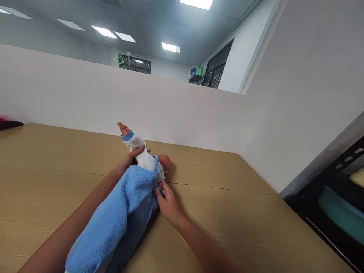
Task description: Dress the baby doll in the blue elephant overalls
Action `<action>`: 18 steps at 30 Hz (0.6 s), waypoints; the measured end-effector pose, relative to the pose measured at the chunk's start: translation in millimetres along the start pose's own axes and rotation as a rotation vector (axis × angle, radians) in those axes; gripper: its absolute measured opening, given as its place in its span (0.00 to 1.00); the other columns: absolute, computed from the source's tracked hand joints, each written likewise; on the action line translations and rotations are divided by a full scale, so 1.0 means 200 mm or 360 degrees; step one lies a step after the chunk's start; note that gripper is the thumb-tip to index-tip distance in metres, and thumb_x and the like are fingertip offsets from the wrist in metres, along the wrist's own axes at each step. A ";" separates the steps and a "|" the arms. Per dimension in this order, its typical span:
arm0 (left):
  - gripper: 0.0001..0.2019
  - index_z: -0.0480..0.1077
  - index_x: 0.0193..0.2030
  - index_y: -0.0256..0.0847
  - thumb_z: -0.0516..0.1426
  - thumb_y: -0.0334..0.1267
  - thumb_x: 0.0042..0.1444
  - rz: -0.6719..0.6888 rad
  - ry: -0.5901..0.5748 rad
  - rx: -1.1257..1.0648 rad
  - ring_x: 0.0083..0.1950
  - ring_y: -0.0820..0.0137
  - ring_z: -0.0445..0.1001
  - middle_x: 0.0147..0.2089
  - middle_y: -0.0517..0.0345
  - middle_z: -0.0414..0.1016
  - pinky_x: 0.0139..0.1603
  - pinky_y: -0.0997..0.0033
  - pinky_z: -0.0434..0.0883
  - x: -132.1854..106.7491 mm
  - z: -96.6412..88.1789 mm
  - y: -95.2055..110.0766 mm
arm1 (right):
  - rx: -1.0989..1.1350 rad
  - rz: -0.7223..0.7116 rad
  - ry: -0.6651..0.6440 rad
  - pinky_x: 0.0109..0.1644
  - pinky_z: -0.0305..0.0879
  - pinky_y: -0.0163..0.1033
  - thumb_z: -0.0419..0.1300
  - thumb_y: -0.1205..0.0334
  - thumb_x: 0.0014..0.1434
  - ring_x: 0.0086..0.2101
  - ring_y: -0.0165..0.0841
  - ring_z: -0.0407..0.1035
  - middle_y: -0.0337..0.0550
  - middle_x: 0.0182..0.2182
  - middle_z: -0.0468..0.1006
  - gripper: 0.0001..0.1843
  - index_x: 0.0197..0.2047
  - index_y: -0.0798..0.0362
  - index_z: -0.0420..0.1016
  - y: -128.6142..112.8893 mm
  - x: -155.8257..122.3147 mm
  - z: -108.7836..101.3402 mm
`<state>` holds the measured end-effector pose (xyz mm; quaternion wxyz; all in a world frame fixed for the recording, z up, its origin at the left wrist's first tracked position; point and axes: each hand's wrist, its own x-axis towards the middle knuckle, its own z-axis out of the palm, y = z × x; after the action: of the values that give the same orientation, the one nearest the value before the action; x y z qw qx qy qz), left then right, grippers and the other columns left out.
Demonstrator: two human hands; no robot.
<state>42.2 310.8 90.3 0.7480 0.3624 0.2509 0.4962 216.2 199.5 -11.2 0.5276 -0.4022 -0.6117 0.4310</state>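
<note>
A baby doll (165, 163) lies on the wooden table (233, 212), dressed in a fleecy blue garment (119, 216) with a white sleeve. The doll's arm (133, 142) sticks up, its small hand showing past a blue cuff. My left hand (129, 161) is wrapped round that sleeved arm near the shoulder. My right hand (166, 199) pinches the edge of the blue garment at the doll's chest, fingers closed on the cloth. The doll's head peeks out beyond the collar.
A white partition wall (182, 110) runs along the far and right sides of the table. A dark and red object (8, 123) sits at the far left edge. A black rack with a teal item (341, 212) stands at the right.
</note>
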 end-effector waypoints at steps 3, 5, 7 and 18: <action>0.12 0.76 0.41 0.37 0.67 0.44 0.59 0.0015 0.0103 0.0069 0.38 0.59 0.81 0.38 0.49 0.80 0.39 0.65 0.82 0.00 0.02 0.01 | -0.0237 -0.0001 0.0047 0.49 0.67 0.43 0.56 0.44 0.66 0.41 0.39 0.70 0.41 0.35 0.75 0.15 0.38 0.47 0.69 -0.03 -0.01 -0.04; 0.14 0.76 0.41 0.36 0.68 0.46 0.59 0.0060 0.0154 0.0128 0.37 0.60 0.80 0.37 0.48 0.80 0.38 0.66 0.81 -0.01 0.03 0.01 | -0.0421 -0.0017 0.0084 0.53 0.65 0.48 0.60 0.49 0.64 0.44 0.42 0.68 0.43 0.36 0.75 0.13 0.34 0.48 0.73 -0.08 -0.03 -0.07; 0.16 0.75 0.40 0.37 0.69 0.47 0.56 0.0147 0.0184 0.0197 0.36 0.62 0.79 0.37 0.50 0.80 0.38 0.67 0.79 -0.01 0.06 0.01 | -0.0540 -0.0040 0.0134 0.59 0.61 0.54 0.63 0.54 0.62 0.48 0.46 0.67 0.46 0.40 0.75 0.09 0.33 0.48 0.76 -0.13 -0.05 -0.10; 0.28 0.76 0.53 0.38 0.74 0.49 0.49 0.0645 -0.0010 0.0950 0.52 0.52 0.77 0.51 0.49 0.81 0.57 0.57 0.72 -0.18 0.33 -0.08 | 0.0197 0.0568 0.0292 0.58 0.69 0.52 0.50 0.31 0.63 0.58 0.46 0.71 0.51 0.61 0.75 0.35 0.62 0.46 0.69 -0.60 -0.02 -0.24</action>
<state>85.7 253.9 118.5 0.4965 0.6087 0.3054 0.5382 260.8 163.8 105.0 0.5201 -0.5084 -0.4525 0.5159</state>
